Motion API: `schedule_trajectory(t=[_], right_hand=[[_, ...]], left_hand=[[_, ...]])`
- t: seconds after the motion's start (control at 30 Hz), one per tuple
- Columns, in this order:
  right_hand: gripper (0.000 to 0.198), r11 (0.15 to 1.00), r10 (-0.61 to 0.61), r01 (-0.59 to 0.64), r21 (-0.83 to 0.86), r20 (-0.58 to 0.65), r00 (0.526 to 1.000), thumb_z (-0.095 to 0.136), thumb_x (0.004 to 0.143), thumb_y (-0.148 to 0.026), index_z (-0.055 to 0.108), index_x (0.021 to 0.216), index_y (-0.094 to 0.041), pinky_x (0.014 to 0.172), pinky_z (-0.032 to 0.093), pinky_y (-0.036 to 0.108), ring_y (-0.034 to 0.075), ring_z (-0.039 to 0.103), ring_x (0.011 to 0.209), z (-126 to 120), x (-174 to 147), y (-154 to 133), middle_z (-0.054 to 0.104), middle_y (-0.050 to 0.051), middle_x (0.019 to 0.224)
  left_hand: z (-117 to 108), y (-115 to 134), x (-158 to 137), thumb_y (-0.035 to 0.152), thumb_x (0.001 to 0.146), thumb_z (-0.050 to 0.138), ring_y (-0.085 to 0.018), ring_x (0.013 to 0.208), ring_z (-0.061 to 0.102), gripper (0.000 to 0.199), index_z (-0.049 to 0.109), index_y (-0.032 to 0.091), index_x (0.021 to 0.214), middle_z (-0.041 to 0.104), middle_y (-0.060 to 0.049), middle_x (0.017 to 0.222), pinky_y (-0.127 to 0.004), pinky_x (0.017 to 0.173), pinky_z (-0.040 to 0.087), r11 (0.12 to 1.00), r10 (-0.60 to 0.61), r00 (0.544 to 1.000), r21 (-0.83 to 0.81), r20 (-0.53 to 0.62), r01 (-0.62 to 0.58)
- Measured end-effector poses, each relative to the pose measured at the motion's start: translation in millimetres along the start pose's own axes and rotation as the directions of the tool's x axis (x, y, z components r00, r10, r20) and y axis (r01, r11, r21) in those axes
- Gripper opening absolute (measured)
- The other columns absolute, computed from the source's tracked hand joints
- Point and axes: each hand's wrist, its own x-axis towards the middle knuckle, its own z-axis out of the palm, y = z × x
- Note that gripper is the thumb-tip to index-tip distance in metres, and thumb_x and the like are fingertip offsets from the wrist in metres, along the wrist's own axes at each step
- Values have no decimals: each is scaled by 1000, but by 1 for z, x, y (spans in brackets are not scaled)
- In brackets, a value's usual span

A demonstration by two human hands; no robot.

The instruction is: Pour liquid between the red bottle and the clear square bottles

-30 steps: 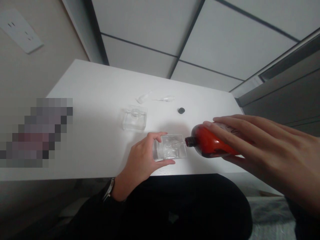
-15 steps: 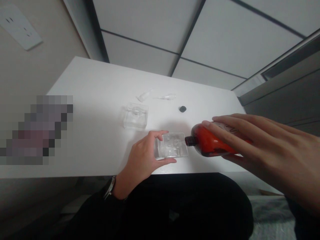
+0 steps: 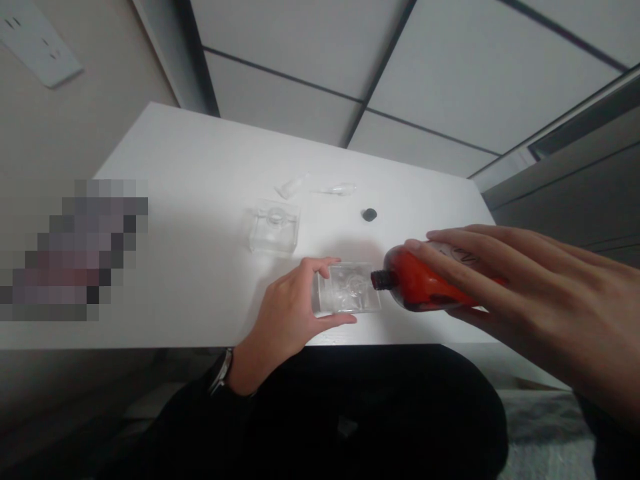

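Note:
My right hand (image 3: 505,293) is wrapped round a bottle (image 3: 425,283) with red-orange contents or walls, a dark threaded neck and a pale label partly under the fingers. The bottle lies tilted nearly level, its uncapped mouth at the right rim of a clear square container (image 3: 350,290). Whether liquid is flowing out cannot be made out. My left hand (image 3: 295,307) grips that container from its left side, thumb along the near edge and fingers along the far one. Behind it a second clear square container (image 3: 275,230) with a round opening stands on the white table (image 3: 200,287).
A dark cap (image 3: 369,215) lies beyond the bottle. Two clear plastic pieces (image 3: 337,190), perhaps droppers or wrappers, lie farther back. Wall panels (image 3: 290,80) rise behind the table, and a socket plate (image 3: 37,40) is at upper left. A pixelated patch covers the left side.
The view has shifted slightly, so things on the table sit a little higher and to the right. Both hands keep their grips, and the bottle's tilt looks about the same.

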Motion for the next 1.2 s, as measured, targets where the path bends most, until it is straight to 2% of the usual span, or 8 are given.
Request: schedule_trajectory(t=[0.2,0.37,0.57,0.7,0.93,1.2], right_hand=[[61,999,-50,50,-3,-22,998,43,94,-6,47,153,-24,61,57,40,36,71,109,-1,0,2,71,13,130],[71,1000,-14,14,7,50,999,39,92,-5,38,160,-28,69,60,45,37,69,115,-3,1,2,70,13,134],[64,999,-52,52,12,-10,999,42,92,-7,47,153,-26,66,59,43,35,70,109,-3,3,3,70,12,130],[69,999,-43,43,21,29,999,41,89,-5,44,155,-27,70,59,46,38,69,113,-5,3,3,69,13,133],[69,998,-57,57,-5,43,997,41,92,-6,43,157,-30,71,59,44,35,67,116,-5,3,4,67,11,136],[83,999,-50,51,-13,69,996,42,91,-3,28,167,-34,80,60,45,35,66,122,-6,2,7,66,10,139]], left_hand=[[-1,1,1,34,69,99,-33,120,74,71,46,28,115,73,-9,134,-48,96,61,1000,-10,1000,-28,16,11],[0,1,0,34,68,100,-33,120,75,71,47,28,115,73,-10,134,-47,95,61,999,-17,1000,-29,20,17],[1,0,0,36,68,100,-33,119,75,71,45,28,113,74,-10,133,-47,94,61,999,1,1000,-33,12,-1],[1,0,0,38,69,99,-34,118,75,69,46,28,113,74,-10,133,-49,94,62,1000,3,1000,-21,15,-2],[1,-1,0,39,68,99,-33,117,76,70,48,27,114,74,-9,131,-46,94,63,1000,1,1000,-26,7,-1],[2,-2,-1,40,68,99,-35,114,76,73,48,28,118,75,-9,129,-49,93,63,1000,-2,1000,-1,16,2]])
